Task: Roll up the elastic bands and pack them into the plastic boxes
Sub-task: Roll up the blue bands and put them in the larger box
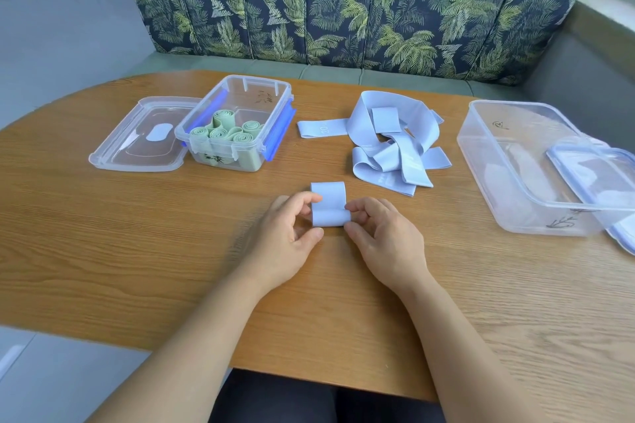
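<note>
At the near middle of the wooden counter (137, 251), both hands work one blue elastic band (329, 204). The left hand (292, 233) pinches its left edge between thumb and curled fingers, and the right hand (388, 240) pinches the right edge the same way. The band's near part curves up between the fingertips, and its far end lies flat on the counter. Beyond it, slightly to the right, a loose pile of blue bands (395, 148) lies tangled. To the far left stands a small plastic box (268, 86) with blue clips, holding green rolls (223, 132) set mostly on end. Its clear lid (137, 144) lies flat just beside its left wall. On the right stands a large plastic box (498, 148), open, with a blue-edged lid (601, 175) leaning at its near right side. A leaf-patterned sofa (343, 3) runs behind the counter.
</note>
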The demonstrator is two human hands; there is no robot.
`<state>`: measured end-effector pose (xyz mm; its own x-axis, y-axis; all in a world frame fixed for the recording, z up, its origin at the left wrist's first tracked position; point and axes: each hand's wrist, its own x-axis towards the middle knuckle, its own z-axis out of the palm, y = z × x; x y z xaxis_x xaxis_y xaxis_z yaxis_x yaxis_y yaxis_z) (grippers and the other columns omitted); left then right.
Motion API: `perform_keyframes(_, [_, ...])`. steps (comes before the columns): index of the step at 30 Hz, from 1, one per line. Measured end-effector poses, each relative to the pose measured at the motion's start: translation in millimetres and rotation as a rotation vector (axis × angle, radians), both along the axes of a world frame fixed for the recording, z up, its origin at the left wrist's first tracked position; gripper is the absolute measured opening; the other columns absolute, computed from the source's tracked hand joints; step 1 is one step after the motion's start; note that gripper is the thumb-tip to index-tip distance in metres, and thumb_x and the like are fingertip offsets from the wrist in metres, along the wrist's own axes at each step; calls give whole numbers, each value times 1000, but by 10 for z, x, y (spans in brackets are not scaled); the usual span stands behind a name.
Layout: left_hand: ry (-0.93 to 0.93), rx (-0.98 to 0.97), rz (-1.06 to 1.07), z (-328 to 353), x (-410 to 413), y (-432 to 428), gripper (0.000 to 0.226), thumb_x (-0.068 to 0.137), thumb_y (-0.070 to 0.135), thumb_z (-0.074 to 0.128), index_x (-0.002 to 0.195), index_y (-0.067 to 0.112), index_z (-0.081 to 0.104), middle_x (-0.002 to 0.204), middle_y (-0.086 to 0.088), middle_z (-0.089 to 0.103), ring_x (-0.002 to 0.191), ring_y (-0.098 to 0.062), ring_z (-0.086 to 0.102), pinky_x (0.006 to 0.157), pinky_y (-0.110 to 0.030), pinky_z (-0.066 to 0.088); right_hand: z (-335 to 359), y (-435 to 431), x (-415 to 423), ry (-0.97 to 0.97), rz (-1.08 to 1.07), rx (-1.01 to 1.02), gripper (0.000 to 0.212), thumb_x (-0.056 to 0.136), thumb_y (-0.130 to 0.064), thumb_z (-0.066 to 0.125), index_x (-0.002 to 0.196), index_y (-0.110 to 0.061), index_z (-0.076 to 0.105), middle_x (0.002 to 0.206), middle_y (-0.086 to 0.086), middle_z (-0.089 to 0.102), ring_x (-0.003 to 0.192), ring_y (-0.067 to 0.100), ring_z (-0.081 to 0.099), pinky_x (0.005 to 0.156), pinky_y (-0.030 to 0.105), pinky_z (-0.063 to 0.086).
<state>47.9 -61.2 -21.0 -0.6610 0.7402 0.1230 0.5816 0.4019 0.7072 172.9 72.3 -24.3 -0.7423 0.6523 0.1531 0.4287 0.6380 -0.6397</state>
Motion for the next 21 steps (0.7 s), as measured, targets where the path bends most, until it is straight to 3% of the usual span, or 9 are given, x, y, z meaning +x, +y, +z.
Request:
perform_keyframes(13, [-13,-54,-5,47,97,-73,22,88,26,63,106,39,58,97,18,53,61,4,48,58,-8,33,61,-56,88,-20,17,-54,18,89,-32,64,107,-32,64,92,-17,53,75,-3,51,67,22,40])
perform_keyframes(17, [-55,-56,-70,28,231,-217,23,90,26,61,109,37,59,96,19,51,60,0,46,69,-24,46,77,-172,287,-36,31,-74,18,88,-31,64,107,-30,65,92,-17,52,77,-3,53,72,25,45])
perform_keyframes(21, [-55,-77,-100,61,335,-326,23,91,27,60,111,38,58,98,19,50,63,-2,47,74,-25,48,98,-282,443,-49,41,-85,17,88,-33,64,105,-29,64,91,-19,52,78,-4,53,68,19,41])
